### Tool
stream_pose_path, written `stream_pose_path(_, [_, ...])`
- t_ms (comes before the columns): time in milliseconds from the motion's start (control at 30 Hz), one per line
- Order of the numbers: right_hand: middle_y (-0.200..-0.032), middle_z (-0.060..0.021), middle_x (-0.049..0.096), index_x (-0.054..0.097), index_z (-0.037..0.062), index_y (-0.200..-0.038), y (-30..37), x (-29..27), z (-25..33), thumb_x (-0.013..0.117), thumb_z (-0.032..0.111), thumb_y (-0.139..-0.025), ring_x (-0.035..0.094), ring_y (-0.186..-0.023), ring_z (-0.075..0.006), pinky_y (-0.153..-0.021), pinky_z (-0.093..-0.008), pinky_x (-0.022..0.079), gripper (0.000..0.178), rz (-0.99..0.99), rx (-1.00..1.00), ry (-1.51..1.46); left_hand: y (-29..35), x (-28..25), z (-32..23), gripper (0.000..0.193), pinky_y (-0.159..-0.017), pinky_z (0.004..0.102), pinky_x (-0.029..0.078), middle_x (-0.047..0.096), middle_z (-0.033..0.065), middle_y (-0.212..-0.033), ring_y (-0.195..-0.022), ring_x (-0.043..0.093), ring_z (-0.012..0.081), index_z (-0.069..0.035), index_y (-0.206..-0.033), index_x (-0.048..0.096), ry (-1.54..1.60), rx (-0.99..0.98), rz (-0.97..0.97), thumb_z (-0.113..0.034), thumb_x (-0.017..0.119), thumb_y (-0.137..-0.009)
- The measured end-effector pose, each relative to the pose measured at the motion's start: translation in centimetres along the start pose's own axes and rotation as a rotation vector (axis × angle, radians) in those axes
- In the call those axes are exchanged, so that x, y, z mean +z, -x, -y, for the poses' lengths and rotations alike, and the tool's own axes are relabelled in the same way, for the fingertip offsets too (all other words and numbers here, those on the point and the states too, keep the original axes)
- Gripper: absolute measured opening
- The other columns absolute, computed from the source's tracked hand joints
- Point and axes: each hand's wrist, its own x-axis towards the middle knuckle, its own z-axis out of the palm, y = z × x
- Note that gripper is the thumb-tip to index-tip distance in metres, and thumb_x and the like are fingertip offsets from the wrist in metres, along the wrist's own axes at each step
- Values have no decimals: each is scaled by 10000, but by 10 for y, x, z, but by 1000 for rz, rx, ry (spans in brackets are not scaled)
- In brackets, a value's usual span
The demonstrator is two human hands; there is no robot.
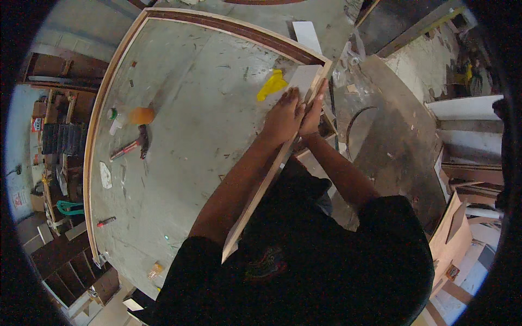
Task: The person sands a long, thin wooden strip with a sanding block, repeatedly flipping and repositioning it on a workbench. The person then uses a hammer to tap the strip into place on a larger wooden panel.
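Observation:
A long wooden strip [260, 202] runs slantwise from my chest to the far right corner of a large brown wooden frame [91, 157] with pale edges. My left hand [283, 117] grips the strip from its inner side, near that corner. Against the outer side presses my right hand [314, 118], its fingers pointing up along the wood and holding it opposite the left. Part of both hands' fingers is hidden by the strip and by each other. A pale flat piece [304, 76] lies at the corner just beyond my left fingers, beside a crumpled yellow sheet [272, 85].
The frame lies on a worn grey-green tabletop [190, 136]. On its left are a red-handled hammer [130, 146], an orange bottle [141, 115] and a small red tool [106, 221]. A white board [307, 36] lies beyond the far edge. Wooden panels [454, 233] lean at right.

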Motion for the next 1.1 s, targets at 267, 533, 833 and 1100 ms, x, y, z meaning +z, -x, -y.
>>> stream_pose_path(267, [-1659, -67, 217, 29, 196, -1661, -1, 2, 2, 260, 555, -1087, 346, -1444, -249, -1189, -408, 318, 716, -64, 52, -47, 64, -16, 14, 520, -1148, 442, 401, 510, 311, -1441, -1355, 505, 422, 54, -1473, 438, 158, 27, -7, -281, 428, -1076])
stream_pose_path(533, [-1656, -143, 217, 39, 54, -1640, -3, 3, -2, 239, 486, -1106, 330, -1467, -257, -1183, -385, 323, 715, -30, -14, -44, 7, -28, 11, 529, -1099, 458, 430, 570, 320, -1366, -1278, 563, 452, 52, -1485, 425, 368, -126, 208, -292, 414, -1083])
stream_pose_path(833, [-1631, -189, 265, 40, 37, -1634, 1, 8, 19, 253, 498, -1094, 384, -1439, -279, -1173, -390, 337, 741, -75, -4, 187, 31, -25, 18, 524, -1052, 450, 471, 634, 296, -1291, -1205, 634, 416, 34, -1482, 444, 183, 6, 76, -309, 431, -1086])
stream_pose_path(1100, [-1661, -143, 198, -16, 119, -1651, -4, 11, 10, 251, 534, -1091, 386, -1441, -268, -1173, -399, 355, 746, -34, 17, 46, 31, -37, 19, 497, -1041, 358, 472, 671, 183, -1280, -1154, 647, 234, -44, -1503, 479, 368, -111, 158, -325, 453, -1094])
